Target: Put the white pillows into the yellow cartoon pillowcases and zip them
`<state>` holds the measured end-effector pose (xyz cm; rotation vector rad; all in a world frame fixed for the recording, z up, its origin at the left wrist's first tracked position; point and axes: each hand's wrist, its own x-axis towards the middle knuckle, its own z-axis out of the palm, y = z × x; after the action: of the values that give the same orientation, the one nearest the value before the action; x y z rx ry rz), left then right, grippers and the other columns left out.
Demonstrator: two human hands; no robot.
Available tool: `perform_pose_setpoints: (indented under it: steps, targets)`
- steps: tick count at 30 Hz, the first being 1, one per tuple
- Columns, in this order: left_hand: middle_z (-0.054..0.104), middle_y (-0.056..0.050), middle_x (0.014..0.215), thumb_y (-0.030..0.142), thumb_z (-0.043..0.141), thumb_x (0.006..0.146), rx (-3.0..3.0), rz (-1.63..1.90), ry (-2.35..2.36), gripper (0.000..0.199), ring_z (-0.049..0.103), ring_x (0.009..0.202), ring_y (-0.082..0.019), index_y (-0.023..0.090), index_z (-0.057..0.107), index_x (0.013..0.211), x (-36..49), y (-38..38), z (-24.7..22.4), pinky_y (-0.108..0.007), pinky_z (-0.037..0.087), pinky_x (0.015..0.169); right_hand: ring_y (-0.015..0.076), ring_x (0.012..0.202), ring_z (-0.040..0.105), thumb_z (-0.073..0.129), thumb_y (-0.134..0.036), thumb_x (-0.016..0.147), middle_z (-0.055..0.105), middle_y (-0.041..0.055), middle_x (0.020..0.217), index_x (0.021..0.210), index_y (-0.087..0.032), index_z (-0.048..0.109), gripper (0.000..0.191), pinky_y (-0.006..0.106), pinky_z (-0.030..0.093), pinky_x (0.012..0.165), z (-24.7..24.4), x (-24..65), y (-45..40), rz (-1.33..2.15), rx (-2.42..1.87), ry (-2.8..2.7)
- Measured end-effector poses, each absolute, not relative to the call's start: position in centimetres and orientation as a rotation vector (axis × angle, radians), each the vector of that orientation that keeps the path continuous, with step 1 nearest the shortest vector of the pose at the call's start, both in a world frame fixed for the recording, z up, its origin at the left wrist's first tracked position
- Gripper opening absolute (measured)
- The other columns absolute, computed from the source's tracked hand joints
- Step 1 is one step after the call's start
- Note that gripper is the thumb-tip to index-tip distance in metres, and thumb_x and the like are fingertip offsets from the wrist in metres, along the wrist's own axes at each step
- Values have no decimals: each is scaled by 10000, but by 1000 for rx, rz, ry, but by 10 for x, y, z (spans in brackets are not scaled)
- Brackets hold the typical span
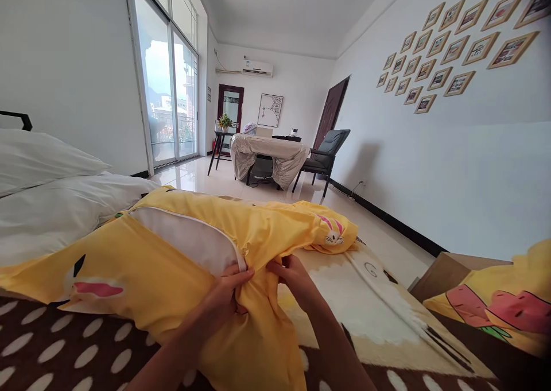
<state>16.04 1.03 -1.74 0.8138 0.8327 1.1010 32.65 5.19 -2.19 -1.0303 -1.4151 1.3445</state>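
Currently holding a long yellow fabric cover printed with rabbit faces, spread out in front of both hands and reaching well past them to left and right. Pinching it at the right end of its white-edged opening with the left hand, fingertips partly buried in the folds. Gripping a bunched fold with the right hand, thumb and fingers pressed together, near the left hand but apart from it. Hanging in loose folds between the forearms. Showing a smooth white layer through the opening, up and left of the left hand; cannot tell lining from filling at this angle.

Laid over dark brown bedding with white oval spots and, rightward, over a cream fleecy area. Flanked at left by plump white pillows, at far right by a separate yellow cloth with pink-red shapes. Farther off, past glossy pale floor, a table draped in crinkled beige sheeting beside a black padded armchair.
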Motion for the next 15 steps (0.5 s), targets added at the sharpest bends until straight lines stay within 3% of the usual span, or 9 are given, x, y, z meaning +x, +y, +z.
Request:
perform_pose_setpoints:
  steps: [3, 6, 9, 12, 15]
  targets:
    - [450, 51, 445, 446, 756, 510, 820, 1104, 844, 424, 359, 316, -78, 144, 552, 725, 160, 12, -17, -221, 217, 319, 216, 740, 612, 680, -491, 686, 682, 71, 862, 946, -153, 667, 426, 252, 458, 485, -22, 330, 51, 1337, -1146, -1509]
    - [420, 66, 439, 474, 751, 537, 859, 1065, 873, 426, 346, 336, -63, 156, 519, 698, 160, 11, -21, -204, 213, 335, 228, 909, 620, 692, -438, 696, 687, 57, 981, 1038, -185, 648, 428, 297, 510, 688, -24, 325, 50, 1412, -982, -1412]
    - [423, 73, 496, 529, 740, 563, 899, 1008, 954, 461, 370, 407, -59, 165, 505, 721, 160, 8, -21, -184, 237, 369, 257, 986, 610, 764, -330, 604, 695, 63, 1009, 975, -168, 661, 417, 341, 484, 831, -30, 317, 52, 1442, -888, -1200]
    - [470, 59, 608, 564, 705, 608, 1011, 975, 1032, 468, 437, 519, -80, 176, 505, 776, 156, 3, -12, -184, 324, 436, 277, 918, 638, 788, -272, 539, 713, 75, 938, 921, -157, 662, 418, 358, 502, 781, -38, 314, 57, 1530, -855, -1038]
    - [456, 59, 583, 574, 614, 712, 1296, 969, 1074, 417, 406, 522, -82, 181, 475, 734, 145, -4, 5, -195, 329, 472, 263, 847, 658, 788, -257, 524, 719, 74, 900, 908, -163, 660, 416, 335, 514, 712, -42, 320, 63, 1576, -823, -934]
